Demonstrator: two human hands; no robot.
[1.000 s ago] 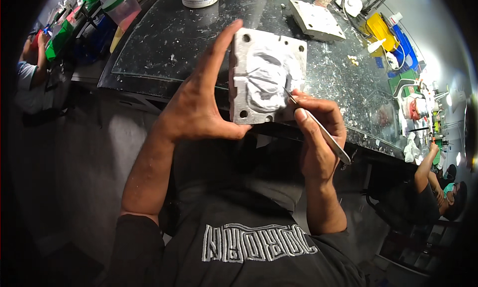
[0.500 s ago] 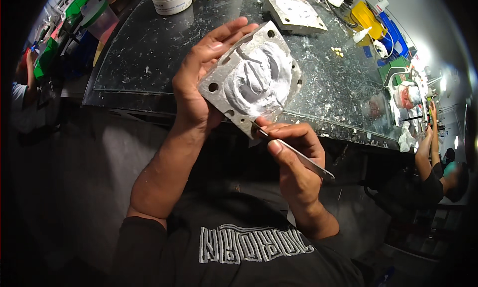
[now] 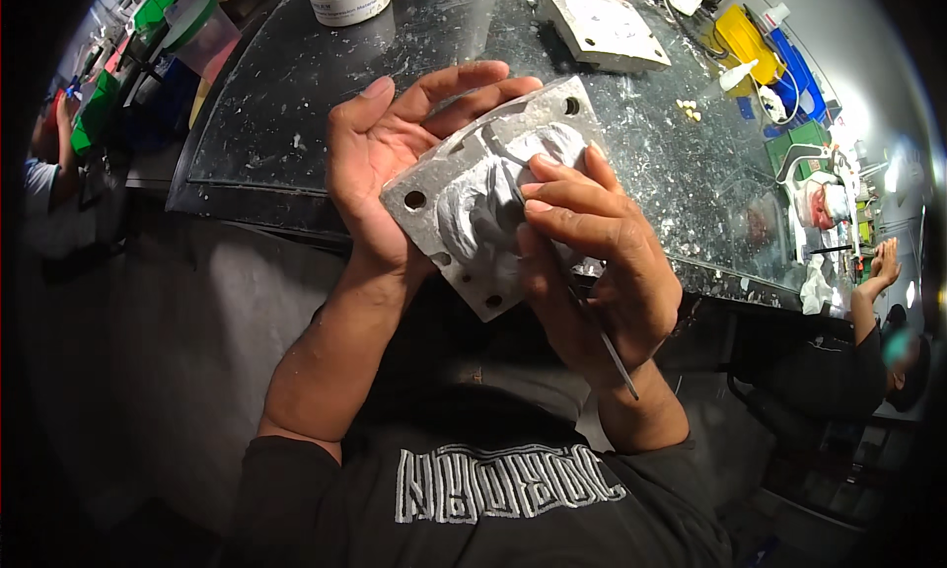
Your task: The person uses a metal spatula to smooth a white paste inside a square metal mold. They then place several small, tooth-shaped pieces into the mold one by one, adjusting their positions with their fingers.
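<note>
My left hand (image 3: 365, 188) supports a grey metal flask half (image 3: 446, 159) from its left side and underneath, the thumb raised off it. The flask half is tilted toward me, with round holes near its corners. White plaster (image 3: 459, 213) with a curved, arch-like relief fills its middle. My right hand (image 3: 626, 248) grips a slim metal carving tool (image 3: 610, 346), whose handle end sticks out below the palm. The fingers of that hand lie over the right part of the plaster. They hide the tool's working end and much of the relief.
On the dark, white-specked bench (image 3: 276, 124) stand a white tub (image 3: 347, 1) and another plaster-filled flask half (image 3: 612, 31). Small cream pieces (image 3: 689, 110) and a white bottle (image 3: 738, 74) lie right. A co-worker's hand (image 3: 884, 262) is at the right edge, beside a red-and-white model (image 3: 824, 205).
My right hand has moved up from the flask half's lower edge onto the plaster, turning the tool steeper. The left thumb has lifted away, and the flask half sits slightly lower.
</note>
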